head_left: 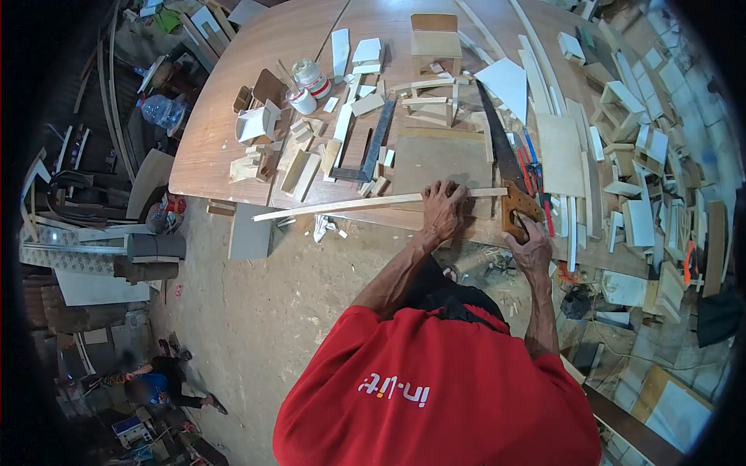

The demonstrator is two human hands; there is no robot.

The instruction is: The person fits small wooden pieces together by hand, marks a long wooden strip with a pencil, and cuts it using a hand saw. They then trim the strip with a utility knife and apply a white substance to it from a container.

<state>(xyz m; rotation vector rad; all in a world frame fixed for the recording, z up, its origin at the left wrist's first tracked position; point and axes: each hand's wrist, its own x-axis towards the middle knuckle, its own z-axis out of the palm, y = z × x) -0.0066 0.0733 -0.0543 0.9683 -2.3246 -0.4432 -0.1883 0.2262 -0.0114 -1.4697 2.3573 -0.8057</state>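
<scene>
My left hand (pixel 443 208) is closed over a long thin wooden strip (pixel 342 206), pressing it near the table's front edge. The strip's far left end sticks out past the edge. In my right hand (pixel 530 247) is the wooden handle of a handsaw (pixel 501 140), the fingers wrapped round its grip. The dark blade points away from me across the table, beside the strip's right end. Under and behind my left hand lies a flat brown board (pixel 439 159). A metal try square (pixel 381 140) rests left of that board.
Glue jars (pixel 311 79), small wooden frames (pixel 427 109) and offcuts cover the wooden table (pixel 210 155). Red and blue pens (pixel 531 155) lie right of the saw. Several white-faced wooden pieces (pixel 639 221) are piled at right. Another person (pixel 163 380) is at lower left.
</scene>
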